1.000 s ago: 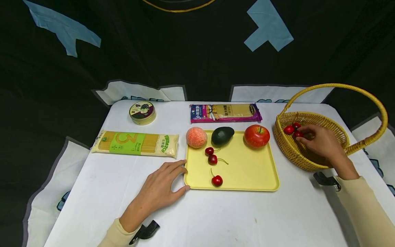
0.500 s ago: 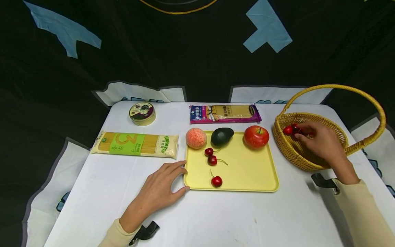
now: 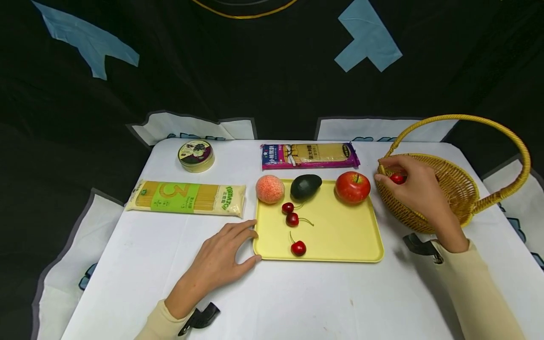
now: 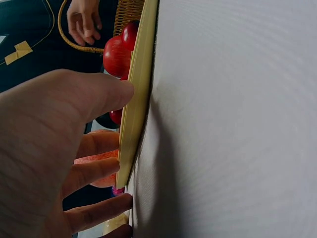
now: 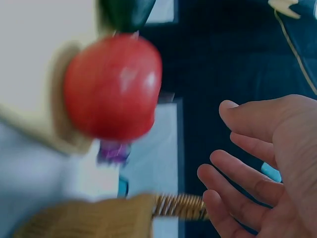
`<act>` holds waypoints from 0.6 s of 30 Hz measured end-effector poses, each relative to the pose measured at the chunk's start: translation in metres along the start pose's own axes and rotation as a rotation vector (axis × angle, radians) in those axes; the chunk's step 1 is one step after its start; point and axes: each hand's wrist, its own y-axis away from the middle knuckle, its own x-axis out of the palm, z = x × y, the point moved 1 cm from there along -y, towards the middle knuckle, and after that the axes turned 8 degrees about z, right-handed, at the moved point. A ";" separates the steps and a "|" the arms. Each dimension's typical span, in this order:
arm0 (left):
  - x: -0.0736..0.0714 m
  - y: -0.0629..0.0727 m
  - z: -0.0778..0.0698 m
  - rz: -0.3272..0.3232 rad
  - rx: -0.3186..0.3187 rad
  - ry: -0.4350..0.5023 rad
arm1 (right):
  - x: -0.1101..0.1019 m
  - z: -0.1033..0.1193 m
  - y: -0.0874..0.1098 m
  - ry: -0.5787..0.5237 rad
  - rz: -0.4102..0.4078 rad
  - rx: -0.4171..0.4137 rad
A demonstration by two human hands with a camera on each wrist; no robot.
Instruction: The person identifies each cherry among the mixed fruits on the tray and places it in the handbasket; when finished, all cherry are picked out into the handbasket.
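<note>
My left hand point(image 3: 221, 257) rests at the left edge of the yellow tray point(image 3: 340, 241), its thumb and fingertips against the rim. On that tray are a pinkish-orange round fruit point(image 3: 270, 189), an avocado point(image 3: 306, 187), a red apple point(image 3: 352, 187) and three cherries, one a stemmed cherry point(image 3: 299, 248) near the front. Over the left rim of the wicker basket point(image 3: 456, 189) hovers my right hand point(image 3: 414, 186). The right wrist view shows this hand point(image 5: 262, 173) with relaxed fingers and nothing between them. A red cherry point(image 3: 398, 178) shows inside the basket; my hand hides other parts of the interior.
A pack of spaghetti point(image 3: 187, 197) lies left of the tray, with a round tin point(image 3: 196, 156) behind it. Beyond the tray lies a purple pasta pack point(image 3: 310, 156). The basket's tall handle point(image 3: 467, 117) arches above the right side of the table.
My right hand has moved left from the cherries inside the basket to above its left rim, and the fingers hold nothing. My left hand has stayed at the tray.
</note>
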 end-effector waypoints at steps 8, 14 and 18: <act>0.001 0.001 0.000 0.000 0.000 0.006 | 0.017 0.033 -0.013 -0.050 0.009 -0.107; 0.001 0.000 0.000 0.004 0.003 0.003 | 0.035 0.043 -0.014 -0.075 0.025 -0.186; 0.000 0.000 0.000 0.007 -0.004 0.002 | 0.047 0.051 -0.013 -0.091 0.058 -0.212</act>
